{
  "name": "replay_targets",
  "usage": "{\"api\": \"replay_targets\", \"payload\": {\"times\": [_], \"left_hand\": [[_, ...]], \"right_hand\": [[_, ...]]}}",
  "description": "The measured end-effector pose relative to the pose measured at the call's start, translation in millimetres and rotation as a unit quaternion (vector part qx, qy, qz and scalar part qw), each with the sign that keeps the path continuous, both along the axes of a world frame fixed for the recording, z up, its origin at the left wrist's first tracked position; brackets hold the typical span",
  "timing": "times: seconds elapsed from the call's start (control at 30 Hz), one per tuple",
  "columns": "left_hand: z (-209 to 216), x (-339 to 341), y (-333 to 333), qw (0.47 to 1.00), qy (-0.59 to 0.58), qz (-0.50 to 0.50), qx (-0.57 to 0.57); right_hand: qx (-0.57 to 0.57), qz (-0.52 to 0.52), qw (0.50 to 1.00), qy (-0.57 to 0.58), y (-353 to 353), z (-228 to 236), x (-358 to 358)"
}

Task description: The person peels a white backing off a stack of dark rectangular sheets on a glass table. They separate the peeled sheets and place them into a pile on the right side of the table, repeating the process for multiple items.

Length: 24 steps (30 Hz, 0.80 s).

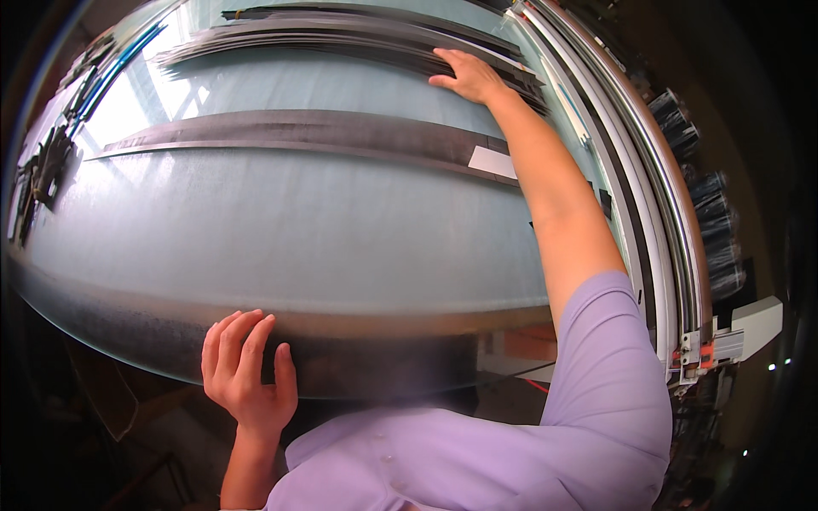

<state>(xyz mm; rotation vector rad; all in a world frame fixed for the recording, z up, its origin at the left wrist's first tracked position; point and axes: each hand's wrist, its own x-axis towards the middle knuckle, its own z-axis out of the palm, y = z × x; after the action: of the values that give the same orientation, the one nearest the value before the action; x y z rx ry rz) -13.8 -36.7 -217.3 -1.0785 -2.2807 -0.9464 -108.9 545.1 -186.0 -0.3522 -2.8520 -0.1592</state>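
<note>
My right hand (469,75) reaches to the far side of a glass-topped table (324,230). Its fingers are stretched out at the near edge of a stack of long dark strips (341,36), toward the stack's right end. Whether the fingertips press on the strips I cannot tell. My left hand (243,370) is at the table's near edge, fingers apart and slightly bent, with nothing in it. Between the hands lies a single long dark strip (315,129). A small white rectangular piece (492,161) rests on its right end.
Along the right side runs a long metal rail (656,187) with a white and orange device (711,347) at its near end. Dark slender items and a blue rod (119,72) crowd the left edge. Plastic-wrapped dark bundles (716,221) stand beyond the rail.
</note>
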Motion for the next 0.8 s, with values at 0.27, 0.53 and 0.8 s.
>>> {"api": "replay_targets", "payload": {"times": [0.27, 0.53, 0.8], "left_hand": [[-2, 2, -1, 1.0, -0.005, -0.003, 0.0], [-3, 2, -1, 1.0, -0.001, -0.006, 0.01], [-2, 1, -3, 1.0, 0.002, 0.0, 0.011]], "right_hand": [[0.074, -0.023, 0.993, -0.085, -18, -2, -13], [0.176, 0.034, 0.983, -0.028, -24, -14, -12], [0.156, 0.018, 0.986, -0.065, -45, -5, -2]]}}
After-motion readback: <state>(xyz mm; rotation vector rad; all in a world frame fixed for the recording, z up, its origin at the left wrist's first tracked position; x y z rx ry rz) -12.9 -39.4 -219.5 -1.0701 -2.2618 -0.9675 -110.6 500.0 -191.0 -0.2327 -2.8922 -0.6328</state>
